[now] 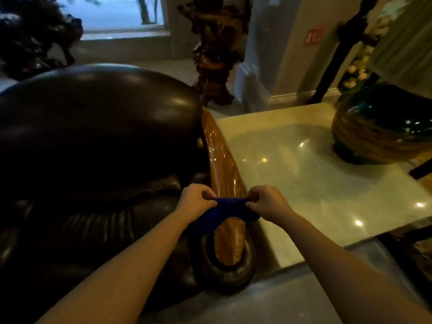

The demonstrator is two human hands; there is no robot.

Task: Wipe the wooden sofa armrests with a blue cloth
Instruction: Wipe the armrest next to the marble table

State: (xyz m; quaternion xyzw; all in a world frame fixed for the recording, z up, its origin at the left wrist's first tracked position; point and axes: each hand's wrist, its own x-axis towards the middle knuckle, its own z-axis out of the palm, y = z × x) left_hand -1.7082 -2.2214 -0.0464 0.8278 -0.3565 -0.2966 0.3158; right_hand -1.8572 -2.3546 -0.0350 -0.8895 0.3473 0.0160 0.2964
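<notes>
A glossy wooden armrest [221,160] runs along the right side of a dark leather sofa [93,141], from the backrest down to a rounded front end. A blue cloth [225,210] is stretched across the armrest near its front. My left hand [195,202] pinches the cloth's left end, on the sofa side. My right hand [266,202] pinches the right end, on the table side. The lower part of the cloth hangs down over the armrest's left edge.
A pale polished stone side table [315,183] stands right against the armrest. On its far right sits a large dark green and brown vase [383,127] with flowers. A carved dark wood stand [215,54] rises behind the sofa.
</notes>
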